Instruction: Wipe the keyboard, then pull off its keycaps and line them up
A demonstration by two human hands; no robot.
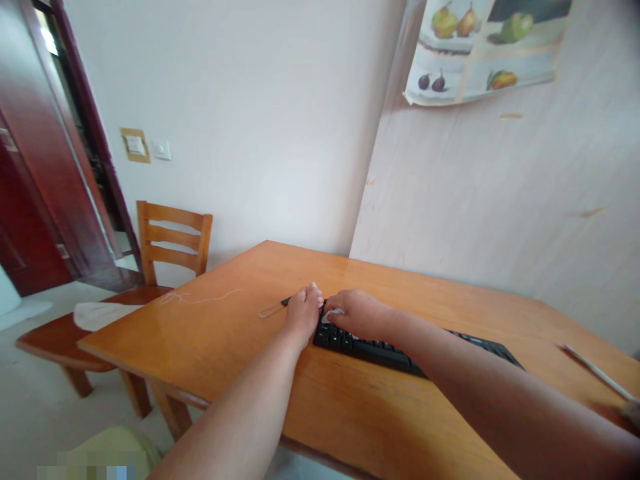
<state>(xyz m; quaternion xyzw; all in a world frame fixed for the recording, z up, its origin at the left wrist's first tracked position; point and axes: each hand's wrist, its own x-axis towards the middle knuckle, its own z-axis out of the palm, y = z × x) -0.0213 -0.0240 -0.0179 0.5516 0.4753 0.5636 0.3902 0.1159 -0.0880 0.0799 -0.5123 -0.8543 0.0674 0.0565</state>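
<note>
A black keyboard (380,350) lies on the wooden table (240,333), partly covered by my right forearm. My left hand (303,310) is at its left end, with curled fingers against the edge; their undersides are hidden. Over the keys at that same end, my right hand (357,310) presses a small white wipe (331,315) between its fingers and the keyboard. Just left of my left hand lies a thin looped cord (271,311) with a small dark piece at its end.
A wooden chair (173,253) stands at the table's left, with a white cloth (103,315) on its seat. Pale thread (200,298) lies on the left tabletop. A thin white stick (597,373) rests at the right. Fruit pictures (487,50) hang on the wall behind.
</note>
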